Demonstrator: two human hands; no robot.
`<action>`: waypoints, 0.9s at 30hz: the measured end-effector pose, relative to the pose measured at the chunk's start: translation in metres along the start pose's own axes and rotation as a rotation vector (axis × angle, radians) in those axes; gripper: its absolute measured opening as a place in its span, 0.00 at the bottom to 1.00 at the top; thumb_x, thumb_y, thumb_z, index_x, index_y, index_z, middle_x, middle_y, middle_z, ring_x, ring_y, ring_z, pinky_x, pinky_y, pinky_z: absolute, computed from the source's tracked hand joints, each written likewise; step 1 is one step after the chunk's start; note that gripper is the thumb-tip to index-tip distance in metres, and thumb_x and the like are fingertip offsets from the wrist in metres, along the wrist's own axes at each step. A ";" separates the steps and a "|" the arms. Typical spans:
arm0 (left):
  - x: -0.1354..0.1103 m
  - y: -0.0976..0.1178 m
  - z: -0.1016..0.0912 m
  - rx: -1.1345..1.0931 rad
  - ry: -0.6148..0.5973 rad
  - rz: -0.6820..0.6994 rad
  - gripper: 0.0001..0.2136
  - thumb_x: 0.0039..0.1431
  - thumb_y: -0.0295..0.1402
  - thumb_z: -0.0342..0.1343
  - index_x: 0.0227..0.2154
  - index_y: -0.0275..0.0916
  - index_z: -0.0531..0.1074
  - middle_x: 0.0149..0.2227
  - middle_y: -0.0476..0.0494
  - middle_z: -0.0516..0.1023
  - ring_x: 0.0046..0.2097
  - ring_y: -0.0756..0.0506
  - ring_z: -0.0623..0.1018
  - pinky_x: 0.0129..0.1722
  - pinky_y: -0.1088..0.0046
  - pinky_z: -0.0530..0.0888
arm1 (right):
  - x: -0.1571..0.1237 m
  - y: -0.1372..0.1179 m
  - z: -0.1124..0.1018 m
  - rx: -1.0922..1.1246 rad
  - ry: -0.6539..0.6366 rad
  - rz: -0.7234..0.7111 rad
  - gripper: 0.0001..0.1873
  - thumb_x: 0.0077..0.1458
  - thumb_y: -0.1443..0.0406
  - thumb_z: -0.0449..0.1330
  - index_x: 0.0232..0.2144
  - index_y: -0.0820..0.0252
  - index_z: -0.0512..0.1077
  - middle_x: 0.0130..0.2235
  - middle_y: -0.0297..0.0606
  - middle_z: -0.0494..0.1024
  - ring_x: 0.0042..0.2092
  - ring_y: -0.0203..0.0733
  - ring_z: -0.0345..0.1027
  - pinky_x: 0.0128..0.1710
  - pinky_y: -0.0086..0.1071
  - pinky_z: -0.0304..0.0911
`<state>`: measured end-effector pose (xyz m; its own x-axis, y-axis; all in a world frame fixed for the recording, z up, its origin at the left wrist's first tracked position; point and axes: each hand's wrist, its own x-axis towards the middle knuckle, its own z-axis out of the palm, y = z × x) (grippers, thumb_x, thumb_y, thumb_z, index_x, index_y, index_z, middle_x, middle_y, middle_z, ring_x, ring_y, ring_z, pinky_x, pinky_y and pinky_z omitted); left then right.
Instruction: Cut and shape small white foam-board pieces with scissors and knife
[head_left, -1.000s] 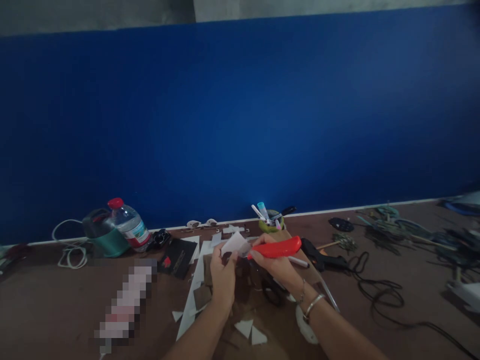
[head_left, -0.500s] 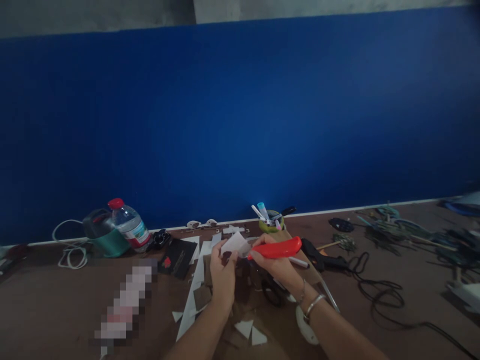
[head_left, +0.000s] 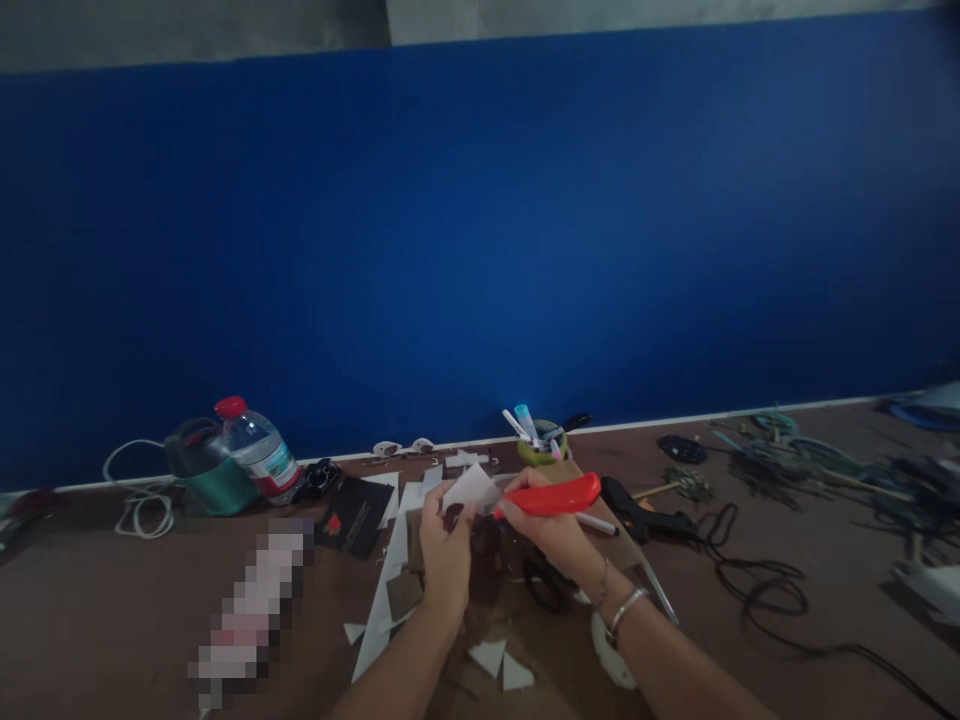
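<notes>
Pinched in my left hand (head_left: pixel 445 545) is a small piece of white card (head_left: pixel 471 488), tilted up above the worktop. My right hand (head_left: pixel 544 525) grips what looks like a red utility knife (head_left: pixel 559 495) with a thick curved handle. Its front end points left, close to the card's right edge; whether the tip touches the card I cannot make out. Below my hands lie white triangular scraps (head_left: pixel 489 657) and a brown cardboard piece (head_left: pixel 405 594). Black scissor handles (head_left: pixel 543 582) show partly under my right wrist.
A bottle with a red cap (head_left: pixel 259 455) stands at the left, beside a green container (head_left: pixel 217 487). Behind my hands is a pen holder (head_left: pixel 534 454). A black glue gun (head_left: pixel 652 520) with a trailing cord lies to the right. A blue wall (head_left: pixel 480 250) closes the back.
The red knife has shifted very slightly to the left in my right hand. My left hand and the white card stay nearly in place.
</notes>
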<state>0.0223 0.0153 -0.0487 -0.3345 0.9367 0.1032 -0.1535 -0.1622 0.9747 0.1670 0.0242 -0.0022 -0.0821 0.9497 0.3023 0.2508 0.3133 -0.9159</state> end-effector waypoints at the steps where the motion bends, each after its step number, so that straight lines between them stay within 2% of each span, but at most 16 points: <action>1: 0.000 0.000 0.000 -0.004 0.005 -0.001 0.19 0.49 0.36 0.60 0.45 0.39 0.67 0.39 0.42 0.77 0.39 0.44 0.77 0.38 0.69 0.73 | 0.000 0.000 0.000 -0.003 0.005 0.000 0.05 0.47 0.67 0.58 0.23 0.57 0.65 0.26 0.30 0.68 0.31 0.38 0.63 0.32 0.30 0.60; 14: 0.000 0.000 0.001 -0.015 0.019 -0.017 0.18 0.49 0.35 0.60 0.43 0.38 0.67 0.37 0.43 0.76 0.36 0.44 0.77 0.36 0.69 0.74 | 0.001 0.001 0.000 -0.018 0.074 -0.013 0.06 0.48 0.64 0.58 0.22 0.56 0.63 0.27 0.32 0.69 0.31 0.39 0.64 0.35 0.32 0.61; 20: 0.000 0.000 0.001 0.006 0.014 -0.017 0.20 0.48 0.36 0.60 0.46 0.37 0.67 0.34 0.43 0.77 0.34 0.45 0.78 0.36 0.69 0.74 | 0.000 0.005 0.000 -0.004 0.086 -0.002 0.05 0.48 0.64 0.58 0.24 0.57 0.64 0.27 0.32 0.69 0.32 0.39 0.64 0.35 0.32 0.61; 27: 0.000 -0.003 0.002 0.058 0.016 -0.066 0.16 0.48 0.38 0.59 0.39 0.37 0.69 0.31 0.44 0.78 0.32 0.45 0.77 0.32 0.70 0.73 | 0.000 0.002 -0.001 -0.034 0.093 -0.026 0.05 0.47 0.64 0.59 0.23 0.56 0.65 0.26 0.31 0.70 0.31 0.40 0.64 0.34 0.32 0.60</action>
<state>0.0245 0.0162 -0.0512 -0.3404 0.9396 0.0361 -0.1215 -0.0820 0.9892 0.1681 0.0248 -0.0039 0.0010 0.9365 0.3506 0.2822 0.3361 -0.8986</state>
